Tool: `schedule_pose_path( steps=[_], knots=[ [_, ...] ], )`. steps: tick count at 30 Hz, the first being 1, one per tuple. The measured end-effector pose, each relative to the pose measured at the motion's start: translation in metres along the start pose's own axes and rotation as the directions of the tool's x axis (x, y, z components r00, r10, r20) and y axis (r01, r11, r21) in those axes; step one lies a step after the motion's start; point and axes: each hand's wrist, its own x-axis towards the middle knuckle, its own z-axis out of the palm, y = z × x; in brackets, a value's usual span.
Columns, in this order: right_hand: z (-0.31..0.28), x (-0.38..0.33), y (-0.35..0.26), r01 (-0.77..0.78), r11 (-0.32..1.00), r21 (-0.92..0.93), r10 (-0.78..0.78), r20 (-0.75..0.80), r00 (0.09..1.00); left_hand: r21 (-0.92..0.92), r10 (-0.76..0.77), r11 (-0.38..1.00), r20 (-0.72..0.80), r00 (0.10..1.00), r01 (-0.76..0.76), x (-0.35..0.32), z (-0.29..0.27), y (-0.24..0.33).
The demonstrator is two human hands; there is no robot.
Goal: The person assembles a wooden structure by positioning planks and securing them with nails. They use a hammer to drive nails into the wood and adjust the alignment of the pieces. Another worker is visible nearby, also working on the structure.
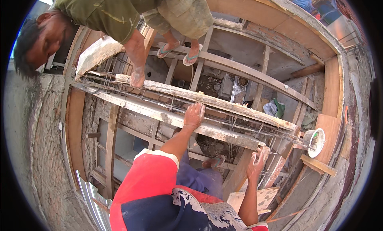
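Two long, pale, mortar-stained planks, a far plank (223, 102) and a near plank (165, 118), run side by side across the middle. Thin steel rebar (159, 104), tied into a cage, lies in the gap between them. My left hand (194, 115) reaches over the near plank to the rebar and the far plank's edge. Its fingers are curled, and what lies under them is hidden. My right hand (257, 165) is at the near plank's right end, fingers bent but apart, with nothing visible in them. A co-worker's hand (137, 78) presses on the far plank's left part.
The co-worker in sandals (191, 57) stands on a wooden crossbeam (239, 71) at the far side. Openings between beams drop to a cluttered lower level. A white bucket (317, 143) stands at the right, beside a short board (318, 164). Corrugated metal sheet (89, 201) leans lower left.
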Motion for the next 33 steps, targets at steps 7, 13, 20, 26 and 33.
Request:
schedule_pose_path(
  steps=[7,13,20,26,33],
  knots=[
    [-0.007,-0.037,-0.008,0.031,0.998,0.046,-0.032,0.015,0.999,-0.073,-0.082,0.994,0.041,0.996,0.085,-0.008,-0.008,-0.006],
    [-0.033,-0.065,0.003,-0.002,1.0,0.03,0.001,0.017,1.0,-0.113,-0.118,0.983,0.222,0.968,0.146,-0.01,-0.029,-0.007],
    [-0.035,-0.061,0.004,0.128,0.989,-0.075,-0.128,0.007,0.992,-0.271,-0.321,0.916,-0.054,0.946,0.295,-0.052,-0.093,-0.006],
    [0.007,-0.036,0.013,0.304,0.948,-0.092,-0.29,0.137,0.947,-0.02,-0.572,0.815,0.135,0.809,0.579,-0.177,-0.149,-0.043],
    [0.096,0.001,0.001,0.633,0.737,-0.237,-0.613,0.159,0.774,0.146,-0.704,0.709,0.211,0.678,0.69,-0.31,-0.218,-0.018]
  ],
)
